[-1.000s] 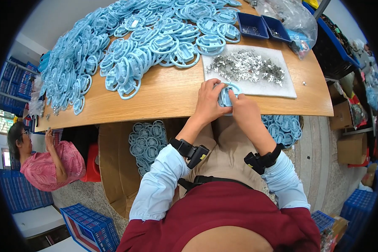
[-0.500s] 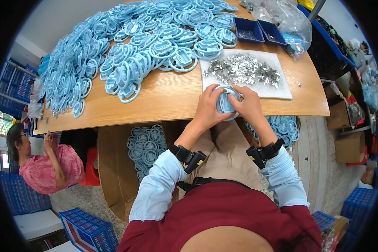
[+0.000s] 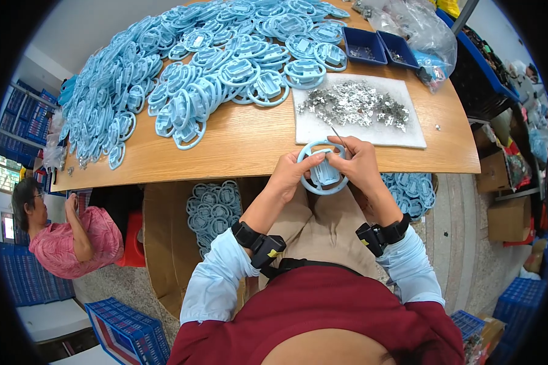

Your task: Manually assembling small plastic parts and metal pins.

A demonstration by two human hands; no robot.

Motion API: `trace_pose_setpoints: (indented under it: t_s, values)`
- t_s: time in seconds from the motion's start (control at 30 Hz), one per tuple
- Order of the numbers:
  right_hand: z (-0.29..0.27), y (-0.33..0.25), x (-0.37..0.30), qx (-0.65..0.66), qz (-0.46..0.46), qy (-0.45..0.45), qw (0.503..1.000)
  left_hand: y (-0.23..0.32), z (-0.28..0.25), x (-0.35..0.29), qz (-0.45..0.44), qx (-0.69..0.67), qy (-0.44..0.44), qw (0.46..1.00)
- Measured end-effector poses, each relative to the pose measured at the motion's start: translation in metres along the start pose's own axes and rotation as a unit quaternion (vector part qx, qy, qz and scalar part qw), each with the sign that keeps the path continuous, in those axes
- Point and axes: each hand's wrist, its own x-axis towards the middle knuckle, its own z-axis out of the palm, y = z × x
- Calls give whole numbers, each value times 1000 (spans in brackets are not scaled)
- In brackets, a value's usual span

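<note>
A light blue plastic wheel part (image 3: 325,173), a ring with a block across its middle like a toy steering wheel, is held over my lap at the table's front edge. My left hand (image 3: 291,172) is closed on its left side, the thumb lying over the ring onto the block. With fingers bent at its upper right, my right hand (image 3: 358,161) grips a thin dark rod-like tool (image 3: 337,133) that sticks up toward the table; its kind I cannot make out. Small silvery metal pieces (image 3: 362,102) lie heaped on a white foam pad (image 3: 396,140) just beyond.
A large pile of blue wheel parts (image 3: 237,70) covers the table's (image 3: 237,149) left and back. Two dark blue trays (image 3: 364,45) and a clear plastic bag (image 3: 423,36) stand back right. Below are boxes of more parts (image 3: 213,210). Another person (image 3: 79,240) sits at left.
The wheel part is lowered slightly toward me and turned so its face shows more. My left hand has shifted down its left side. The thin tool now shows above my right hand.
</note>
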Motion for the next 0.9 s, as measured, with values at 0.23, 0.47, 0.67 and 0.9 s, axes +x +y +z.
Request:
trace_pose_setpoints:
  t_s: [0.23, 0.47, 0.67, 0.9]
  values:
    - [-11, 7, 10, -15, -27, -62, 998, 0, -2, -4, -13, -6, 15, 1000]
    - [-35, 54, 75, -242, -137, 80, 957, -21, 27, 4, 114, -269, 141, 946]
    - [-28, 48, 76, -273, -125, 79, 951, -19, 16, -21, -21, -59, 6, 998]
    - [-41, 36, 54, -483, -85, 6, 872, 23, -11, -20, 127, 457, -52, 879]
